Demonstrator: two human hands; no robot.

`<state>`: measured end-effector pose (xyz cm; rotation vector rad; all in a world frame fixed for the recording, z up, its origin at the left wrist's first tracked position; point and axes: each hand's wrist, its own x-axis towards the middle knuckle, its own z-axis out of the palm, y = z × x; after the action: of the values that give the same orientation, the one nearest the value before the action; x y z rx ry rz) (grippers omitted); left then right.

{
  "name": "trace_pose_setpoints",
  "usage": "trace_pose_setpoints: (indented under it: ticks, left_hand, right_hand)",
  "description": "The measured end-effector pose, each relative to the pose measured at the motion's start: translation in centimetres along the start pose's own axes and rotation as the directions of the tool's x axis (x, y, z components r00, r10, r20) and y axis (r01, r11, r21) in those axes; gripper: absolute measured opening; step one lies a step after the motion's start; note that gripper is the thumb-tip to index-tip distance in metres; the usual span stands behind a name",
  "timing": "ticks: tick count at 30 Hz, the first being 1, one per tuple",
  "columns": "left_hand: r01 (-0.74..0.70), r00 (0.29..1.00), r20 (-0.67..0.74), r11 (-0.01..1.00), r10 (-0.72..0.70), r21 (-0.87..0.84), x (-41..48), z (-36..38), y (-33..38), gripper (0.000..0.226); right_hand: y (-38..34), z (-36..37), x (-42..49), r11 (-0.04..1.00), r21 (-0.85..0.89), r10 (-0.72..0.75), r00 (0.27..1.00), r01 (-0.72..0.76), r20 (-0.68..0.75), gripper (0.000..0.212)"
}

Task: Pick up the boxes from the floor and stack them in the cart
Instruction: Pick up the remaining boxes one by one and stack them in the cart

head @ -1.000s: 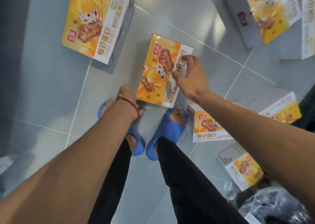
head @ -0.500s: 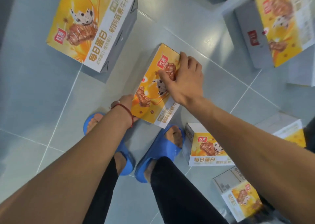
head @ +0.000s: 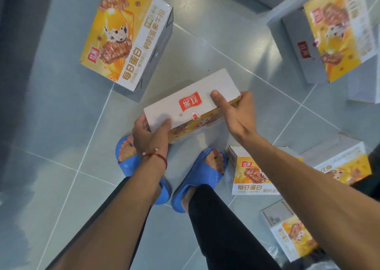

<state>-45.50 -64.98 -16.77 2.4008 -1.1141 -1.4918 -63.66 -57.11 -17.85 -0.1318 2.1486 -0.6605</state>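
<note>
Box (head: 195,103) tipped onto edge, white side up; both hands now gripping.

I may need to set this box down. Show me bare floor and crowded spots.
Bare tile floor lies left of the blue slippers, below the large box. A smaller patch sits between the held box and the upper-right box. Crowded: boxes right of the slippers.

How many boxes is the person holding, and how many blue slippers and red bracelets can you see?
Held box: 1
Blue slippers: 2
Red bracelet: 1
Total: 4
</note>
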Motion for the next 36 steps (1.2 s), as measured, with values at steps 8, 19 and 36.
trace_pose_setpoints:
  ticks: [8,19,36]
  left_hand:
    - [0.074,0.985,0.167,0.988,-0.051,-0.136,2.8,1.3,-1.2,0.054]
    - [0.133,0.955,0.285,0.978,-0.083,-0.160,-1.4,-6.3,0.2,0.064]
    - [-0.044,0.959,0.261,0.969,0.109,-0.244,-22.3,-33.2,10.9,0.065]
  right_hand:
    - [3.6,0.0,-1.0,0.992,0.122,-0.018,0.999,0.023,-0.040,0.061]
    - [-0.4,-1.2,-8.7,0.990,0.124,-0.070,0.995,0.060,0.074,0.063]
    - [-19.6,-8.9,-37.3,0.978,0.118,-0.193,0.963,0.173,0.188,0.080]
